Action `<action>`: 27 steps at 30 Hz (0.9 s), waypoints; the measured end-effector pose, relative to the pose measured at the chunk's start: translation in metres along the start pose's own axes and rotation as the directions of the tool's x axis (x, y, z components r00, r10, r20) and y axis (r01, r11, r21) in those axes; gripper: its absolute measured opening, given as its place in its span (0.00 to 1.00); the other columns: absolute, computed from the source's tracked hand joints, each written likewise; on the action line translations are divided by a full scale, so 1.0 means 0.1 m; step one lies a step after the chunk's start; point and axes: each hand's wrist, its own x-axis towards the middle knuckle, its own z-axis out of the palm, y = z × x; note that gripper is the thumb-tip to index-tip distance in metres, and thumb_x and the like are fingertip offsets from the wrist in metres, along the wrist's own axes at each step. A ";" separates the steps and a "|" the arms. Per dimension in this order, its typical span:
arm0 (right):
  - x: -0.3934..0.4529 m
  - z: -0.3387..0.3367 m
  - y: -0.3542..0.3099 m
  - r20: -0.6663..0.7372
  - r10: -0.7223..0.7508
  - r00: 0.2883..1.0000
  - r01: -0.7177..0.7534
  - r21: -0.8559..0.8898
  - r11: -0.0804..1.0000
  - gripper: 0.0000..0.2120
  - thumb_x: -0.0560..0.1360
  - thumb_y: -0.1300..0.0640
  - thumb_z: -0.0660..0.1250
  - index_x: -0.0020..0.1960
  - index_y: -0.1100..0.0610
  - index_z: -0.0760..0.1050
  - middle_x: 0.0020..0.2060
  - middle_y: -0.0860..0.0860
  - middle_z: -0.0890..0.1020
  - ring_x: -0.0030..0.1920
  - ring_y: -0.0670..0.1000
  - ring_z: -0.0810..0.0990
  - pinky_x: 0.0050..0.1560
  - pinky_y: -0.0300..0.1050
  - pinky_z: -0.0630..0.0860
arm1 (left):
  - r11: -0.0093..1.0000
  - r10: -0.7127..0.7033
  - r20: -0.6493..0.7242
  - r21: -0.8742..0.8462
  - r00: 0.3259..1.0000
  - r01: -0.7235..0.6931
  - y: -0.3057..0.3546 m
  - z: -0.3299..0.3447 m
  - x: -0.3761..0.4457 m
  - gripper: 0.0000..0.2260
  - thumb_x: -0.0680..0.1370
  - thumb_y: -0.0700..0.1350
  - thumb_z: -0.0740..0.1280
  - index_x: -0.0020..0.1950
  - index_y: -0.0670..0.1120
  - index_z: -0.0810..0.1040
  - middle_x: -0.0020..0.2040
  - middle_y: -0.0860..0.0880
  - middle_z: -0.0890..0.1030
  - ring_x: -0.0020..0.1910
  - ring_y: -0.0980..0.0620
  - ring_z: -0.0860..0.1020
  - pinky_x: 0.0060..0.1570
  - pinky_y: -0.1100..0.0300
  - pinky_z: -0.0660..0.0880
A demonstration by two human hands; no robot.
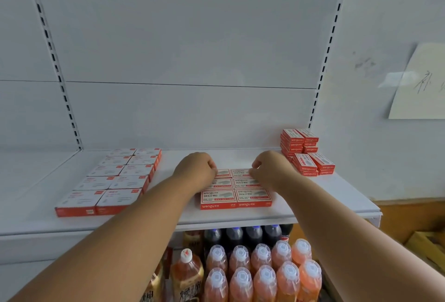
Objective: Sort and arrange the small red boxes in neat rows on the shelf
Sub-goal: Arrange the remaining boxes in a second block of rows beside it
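Head view: white shelf carries small red boxes in three groups. Middle block of boxes lies flat, two columns. Left hand fingers curled on block's rear left box; right hand pinches rear right box. Flat rows left of block; stacked boxes right, at shelf's back.

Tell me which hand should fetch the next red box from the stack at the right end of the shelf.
Right. The right hand is nearer the stacked red boxes; the left hand rests on the far side of the laid-out block and would likely have to cross over it.
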 end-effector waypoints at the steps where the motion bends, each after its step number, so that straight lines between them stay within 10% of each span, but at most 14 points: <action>1: 0.01 0.00 0.00 0.002 -0.004 1.000 0.004 -0.008 1.000 0.13 0.79 0.52 0.64 0.57 0.60 0.79 0.48 0.54 0.83 0.47 0.54 0.83 0.51 0.50 0.82 | 1.000 0.008 0.003 0.001 1.000 -0.008 -0.01 0.00 0.01 0.07 0.79 0.47 0.65 0.50 0.49 0.82 0.51 0.51 0.82 0.51 0.50 0.79 0.51 0.56 0.76; 15: -0.07 -0.19 0.32 -0.254 -0.052 0.966 0.082 0.109 0.991 0.11 0.78 0.57 0.60 0.55 0.55 0.80 0.51 0.52 0.82 0.43 0.52 0.78 0.37 0.39 0.71 | 0.963 0.043 -0.071 0.268 0.997 -0.022 0.29 -0.09 0.01 0.13 0.75 0.49 0.66 0.59 0.51 0.78 0.56 0.49 0.78 0.52 0.47 0.77 0.51 0.53 0.77; 20: 0.02 -0.42 0.84 -0.386 0.034 0.922 0.012 0.116 0.993 0.10 0.74 0.59 0.64 0.53 0.55 0.81 0.51 0.55 0.79 0.51 0.59 0.78 0.47 0.43 0.72 | 0.974 0.177 0.028 0.136 0.984 -0.179 0.85 0.06 0.01 0.09 0.76 0.48 0.65 0.55 0.52 0.79 0.55 0.51 0.79 0.53 0.48 0.77 0.53 0.54 0.76; 27: 0.13 -0.54 1.43 -0.163 0.161 0.973 -0.159 0.025 0.987 0.19 0.77 0.46 0.62 0.62 0.55 0.73 0.58 0.57 0.78 0.57 0.59 0.76 0.56 0.48 0.73 | 0.983 0.156 0.116 0.078 0.981 -0.165 1.65 0.58 0.23 0.13 0.80 0.52 0.62 0.56 0.45 0.80 0.54 0.44 0.82 0.53 0.43 0.79 0.48 0.56 0.73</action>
